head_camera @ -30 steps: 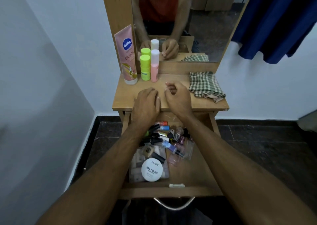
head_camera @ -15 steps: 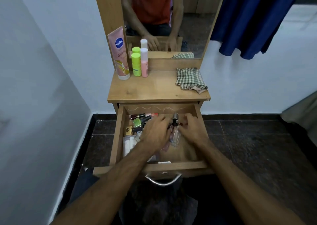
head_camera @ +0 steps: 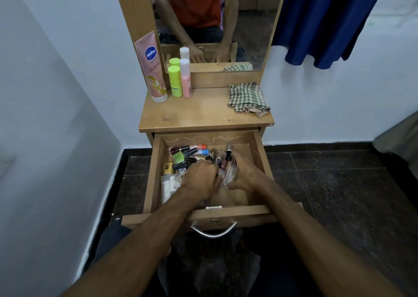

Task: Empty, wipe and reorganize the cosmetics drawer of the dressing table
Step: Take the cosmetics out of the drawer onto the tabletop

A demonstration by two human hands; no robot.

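The wooden drawer (head_camera: 155, 183) of the dressing table stands pulled out, with a heap of cosmetics inside. Nail polish bottles (head_camera: 181, 156) lie at its back left, white sachets (head_camera: 168, 186) at the left. My left hand (head_camera: 200, 177) reaches into the heap, its fingers curled over several small bottles. My right hand (head_camera: 245, 174) cups a clear glass bottle (head_camera: 230, 174) between thumb and fingers. The drawer's right part shows bare wood. Both hands hide the middle of the pile.
On the tabletop (head_camera: 203, 115) a pink Vaseline tube (head_camera: 152, 70), a green bottle (head_camera: 175, 81) and a pink bottle (head_camera: 186, 79) stand at the back left, a checked cloth (head_camera: 247, 97) at the right. Above them is a mirror (head_camera: 248, 25). A blue curtain (head_camera: 328, 20) hangs on the right.
My hands left the tabletop and went down into the open drawer. They have since closed in on the bottles in the pile; the view has pulled back.
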